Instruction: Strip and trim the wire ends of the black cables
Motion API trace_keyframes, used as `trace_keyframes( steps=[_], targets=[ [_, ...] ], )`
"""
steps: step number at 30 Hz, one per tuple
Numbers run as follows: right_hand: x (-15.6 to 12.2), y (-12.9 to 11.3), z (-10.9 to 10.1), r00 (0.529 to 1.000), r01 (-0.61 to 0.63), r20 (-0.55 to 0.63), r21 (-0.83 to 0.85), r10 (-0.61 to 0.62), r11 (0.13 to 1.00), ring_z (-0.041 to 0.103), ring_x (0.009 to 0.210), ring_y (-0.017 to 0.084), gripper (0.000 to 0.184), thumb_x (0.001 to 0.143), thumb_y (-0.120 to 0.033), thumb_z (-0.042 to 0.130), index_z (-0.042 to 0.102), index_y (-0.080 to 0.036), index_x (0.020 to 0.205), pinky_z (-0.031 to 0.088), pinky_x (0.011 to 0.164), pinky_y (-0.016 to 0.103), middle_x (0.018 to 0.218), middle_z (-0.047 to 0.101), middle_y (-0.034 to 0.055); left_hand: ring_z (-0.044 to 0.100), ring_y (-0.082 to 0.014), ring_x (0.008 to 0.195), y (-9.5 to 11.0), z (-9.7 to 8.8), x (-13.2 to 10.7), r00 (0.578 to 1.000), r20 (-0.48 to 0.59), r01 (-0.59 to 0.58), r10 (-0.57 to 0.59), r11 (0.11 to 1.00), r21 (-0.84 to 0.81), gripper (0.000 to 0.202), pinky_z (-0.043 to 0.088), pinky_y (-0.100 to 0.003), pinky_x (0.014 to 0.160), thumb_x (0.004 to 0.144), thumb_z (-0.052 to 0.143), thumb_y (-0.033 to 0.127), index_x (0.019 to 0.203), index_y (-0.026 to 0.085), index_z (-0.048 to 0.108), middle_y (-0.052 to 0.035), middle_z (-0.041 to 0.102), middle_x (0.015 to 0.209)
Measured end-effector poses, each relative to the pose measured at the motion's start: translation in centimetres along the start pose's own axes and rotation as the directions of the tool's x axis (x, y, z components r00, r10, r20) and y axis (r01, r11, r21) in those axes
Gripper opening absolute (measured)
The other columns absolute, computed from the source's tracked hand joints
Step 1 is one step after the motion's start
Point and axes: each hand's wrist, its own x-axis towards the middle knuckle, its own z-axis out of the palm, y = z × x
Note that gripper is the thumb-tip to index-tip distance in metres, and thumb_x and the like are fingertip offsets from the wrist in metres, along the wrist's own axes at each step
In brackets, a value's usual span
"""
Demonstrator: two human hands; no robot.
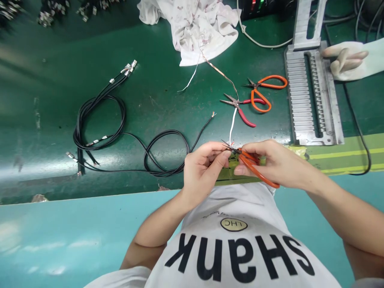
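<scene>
My left hand (201, 166) is closed in a pinch on the end of a thin white wire (233, 126), with a bit of red showing at the fingertips. My right hand (274, 162) grips orange-handled scissors (255, 170). Their blades lie across the wire, right at my left fingertips. From there the white wire runs up to red-handled pliers (243, 112) lying on the bench. Beyond them a thin copper-coloured strand (220, 72) reaches toward a white cloth (204, 30). A second pair of orange-handled scissors (262, 90) rests against the pliers.
Coiled black cables (100, 124) with metal connectors lie at left, and another black coil (165, 152) sits beside my left hand. A slotted metal fixture (313, 96) stands at right, with a white glove (354, 60) against it. The green bench's front edge (120, 196) runs close to my body.
</scene>
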Motion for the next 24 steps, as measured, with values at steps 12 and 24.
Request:
trace_keyframes(
  steps=[12,24],
  targets=[
    [-0.1,-0.3,0.3,0.989,-0.143,0.024,0.0,0.143,0.99,0.03,0.054,0.011,0.053,0.079,-0.067,0.069,0.049,-0.021,0.062,0.023,0.047,0.026,0.057,0.038,-0.0049,0.061,-0.0092,0.058,-0.2,0.2,0.0,0.999,-0.017,0.049,-0.049,0.999,0.005,0.017,0.048,-0.019,0.052,0.088,0.072,0.034,0.088,0.018,0.068,-0.0006,0.067,0.071],
    [-0.7,1.4,0.6,0.986,-0.151,-0.033,0.232,0.163,0.961,0.034,0.053,0.009,0.045,0.082,-0.058,0.072,0.054,-0.02,0.066,0.027,0.047,0.024,0.057,0.041,-0.0055,0.049,-0.004,0.048,0.3,-0.1,0.4,0.998,-0.008,0.06,-0.061,0.992,-0.115,0.013,0.037,-0.016,0.045,0.09,0.07,0.027,0.09,0.015,0.069,0.0009,0.064,0.062]
  ],
)
